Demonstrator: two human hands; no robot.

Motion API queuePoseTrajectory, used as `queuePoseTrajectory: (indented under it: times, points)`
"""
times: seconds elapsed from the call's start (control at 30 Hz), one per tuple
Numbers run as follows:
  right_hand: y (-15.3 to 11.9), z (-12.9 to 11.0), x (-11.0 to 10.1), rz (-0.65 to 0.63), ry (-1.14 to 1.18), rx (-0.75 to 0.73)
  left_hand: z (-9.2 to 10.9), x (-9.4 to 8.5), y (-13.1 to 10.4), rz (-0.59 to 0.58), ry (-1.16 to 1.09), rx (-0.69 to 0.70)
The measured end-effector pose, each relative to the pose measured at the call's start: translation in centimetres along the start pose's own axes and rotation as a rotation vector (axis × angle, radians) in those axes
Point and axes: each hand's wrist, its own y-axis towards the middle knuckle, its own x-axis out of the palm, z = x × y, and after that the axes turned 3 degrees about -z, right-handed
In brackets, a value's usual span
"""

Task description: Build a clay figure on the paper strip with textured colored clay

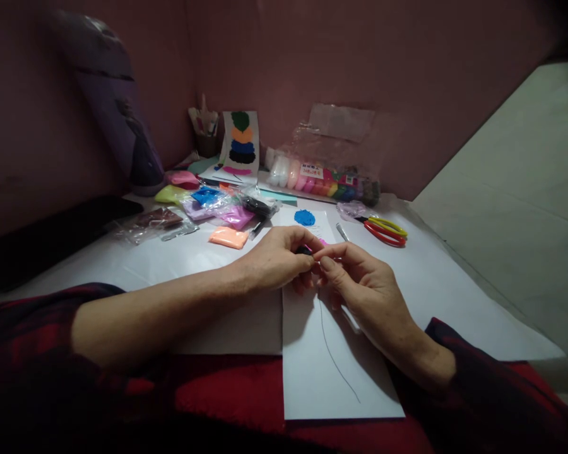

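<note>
My left hand (279,255) is closed, with a small lump of black clay (303,250) between its thumb and fingers. Against it, my right hand (364,277) pinches with thumb and forefinger; what lies in that pinch is too small to make out. Both hands hover over a narrow white sheet of paper (307,384), where a thin curved line (329,347) runs down toward the near edge. At the sheet's far end is a flat, rough patch of blue clay (304,217). A bit of pink (322,241) shows just behind my fingers.
Bagged clay in several colours, including an orange pack (228,237), lies to the left. Scissors (385,231) with red and yellow handles rest at right, near a metal-tipped tool (342,232). Behind stand a clay-patched card (241,145), a bag of clays (322,180) and a cup (206,142).
</note>
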Motion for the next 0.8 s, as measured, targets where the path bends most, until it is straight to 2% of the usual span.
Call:
queuePoseTrajectory:
  times: [0.27, 0.47, 0.8]
  points:
    - [0.11, 0.18, -0.10, -0.019, -0.044, -0.034, -1.02, -0.39, 0.36, -0.068, -0.034, 0.055]
    - [0.11, 0.22, -0.19, -0.019, -0.113, -0.065, -0.82, -0.36, 0.26, -0.029, 0.002, 0.038]
    - [0.24, 0.36, -0.29, -0.027, -0.169, -0.079, -0.93, -0.33, 0.14, -0.034, 0.042, 0.024]
